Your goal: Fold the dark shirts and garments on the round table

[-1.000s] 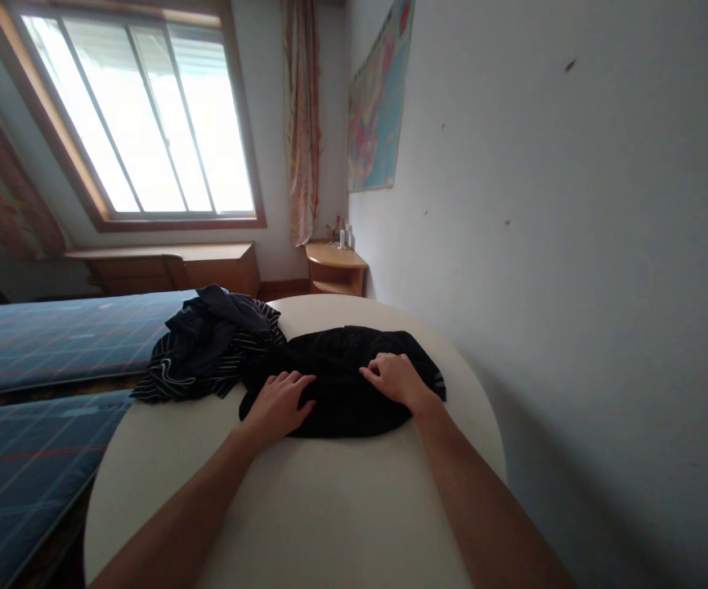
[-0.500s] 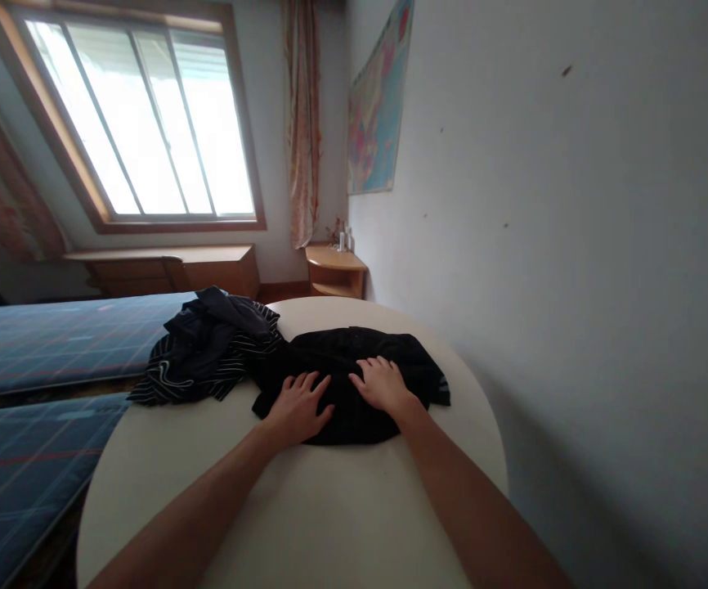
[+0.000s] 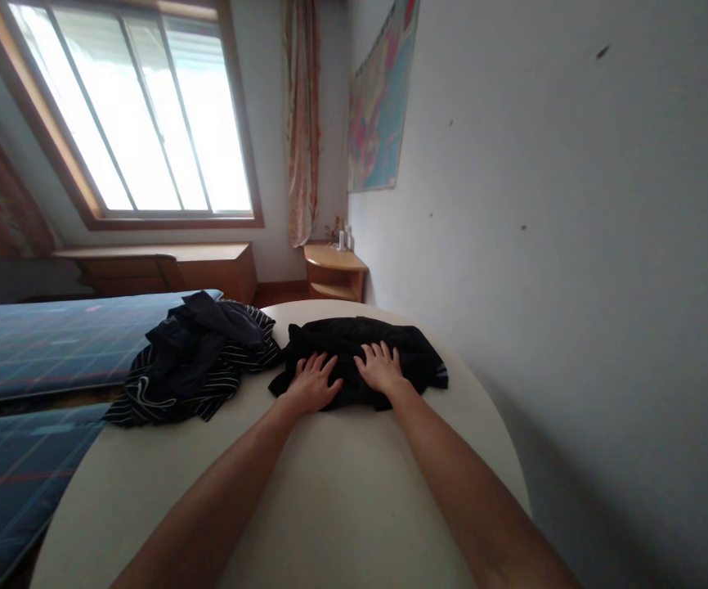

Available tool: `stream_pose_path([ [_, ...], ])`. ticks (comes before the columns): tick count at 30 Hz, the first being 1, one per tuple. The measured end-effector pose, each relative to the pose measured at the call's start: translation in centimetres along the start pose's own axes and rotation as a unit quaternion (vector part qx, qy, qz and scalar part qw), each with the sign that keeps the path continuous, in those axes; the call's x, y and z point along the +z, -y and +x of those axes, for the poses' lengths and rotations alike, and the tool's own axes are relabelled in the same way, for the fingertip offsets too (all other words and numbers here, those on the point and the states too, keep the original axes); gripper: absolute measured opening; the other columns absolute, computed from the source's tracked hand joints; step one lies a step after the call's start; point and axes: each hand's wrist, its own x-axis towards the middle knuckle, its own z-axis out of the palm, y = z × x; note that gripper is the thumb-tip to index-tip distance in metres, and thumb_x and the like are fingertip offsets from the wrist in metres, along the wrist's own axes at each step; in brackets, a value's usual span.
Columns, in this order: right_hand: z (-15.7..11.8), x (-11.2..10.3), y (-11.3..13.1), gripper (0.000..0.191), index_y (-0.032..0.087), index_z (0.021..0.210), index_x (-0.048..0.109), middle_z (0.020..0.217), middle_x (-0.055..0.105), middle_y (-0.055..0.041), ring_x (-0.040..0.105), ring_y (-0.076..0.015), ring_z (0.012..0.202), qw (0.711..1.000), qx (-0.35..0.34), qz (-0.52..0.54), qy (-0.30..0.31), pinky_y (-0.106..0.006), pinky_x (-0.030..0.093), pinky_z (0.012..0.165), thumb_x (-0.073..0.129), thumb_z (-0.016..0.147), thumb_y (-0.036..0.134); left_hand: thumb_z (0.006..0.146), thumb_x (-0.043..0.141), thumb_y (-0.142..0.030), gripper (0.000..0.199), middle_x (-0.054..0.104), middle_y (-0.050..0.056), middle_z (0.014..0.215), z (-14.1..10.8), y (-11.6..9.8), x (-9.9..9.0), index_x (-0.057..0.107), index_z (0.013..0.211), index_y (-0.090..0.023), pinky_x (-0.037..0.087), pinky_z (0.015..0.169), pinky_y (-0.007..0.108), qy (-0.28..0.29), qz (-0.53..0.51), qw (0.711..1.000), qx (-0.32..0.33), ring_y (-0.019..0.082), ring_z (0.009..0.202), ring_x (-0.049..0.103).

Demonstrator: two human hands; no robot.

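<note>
A black garment [image 3: 354, 393] lies bunched on the round white table [image 3: 342, 507], its exact kind unclear. Spread fingers of my left hand [image 3: 314, 383] rest on its left part. My right hand [image 3: 379, 366] lies on the same cloth a little to the right, fingers also apart. Neither hand grips the fabric. To the left, a heap of dark clothing [image 3: 200, 352] with white-striped cloth sits at the table's edge, close to the garment's left end.
Two blue plaid mattresses [image 3: 84, 343] border the table on the left. A white wall [image 3: 575, 286] runs along the right. Beyond the table are a wooden corner shelf [image 3: 333, 260], a wooden desk [image 3: 219, 258] and a window [image 3: 133, 123].
Both hands have moved slightly farther away over the table. The black garment's near edge has shifted away from me, and the cloth looks more bunched. My view has also moved a little.
</note>
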Motion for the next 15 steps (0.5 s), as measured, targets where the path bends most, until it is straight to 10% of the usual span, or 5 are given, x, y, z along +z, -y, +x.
stream_pose_path([
  [9, 2.2, 0.0, -0.1, 0.049, 0.019, 0.140, 0.049, 0.149, 0.047, -0.0098, 0.026, -0.0253, 0.144, 0.979, -0.072, 0.016, -0.191, -0.047, 0.009, 0.119, 0.030, 0.101, 0.042, 0.094, 0.047, -0.049, 0.067, 0.028, 0.014, 0.159, 3.3, 1.7, 1.0, 0.031, 0.152, -0.022, 0.017, 0.117, 0.053, -0.060, -0.021, 0.998, -0.015, 0.032, 0.148, 0.020],
  [15, 0.6, 0.1, -0.2, 0.055, 0.022, 0.144, 0.045, 0.157, 0.035, -0.0077, 0.018, -0.0266, 0.147, 0.981, -0.050, -0.017, -0.187, -0.049, 0.008, 0.118, 0.027, 0.101, 0.051, 0.095, 0.046, -0.052, 0.068, 0.010, 0.011, 0.164, 1.8, 1.9, 1.2, 0.028, 0.154, -0.024, 0.010, 0.120, 0.051, -0.073, -0.002, 0.997, 0.022, 0.031, 0.151, 0.004],
])
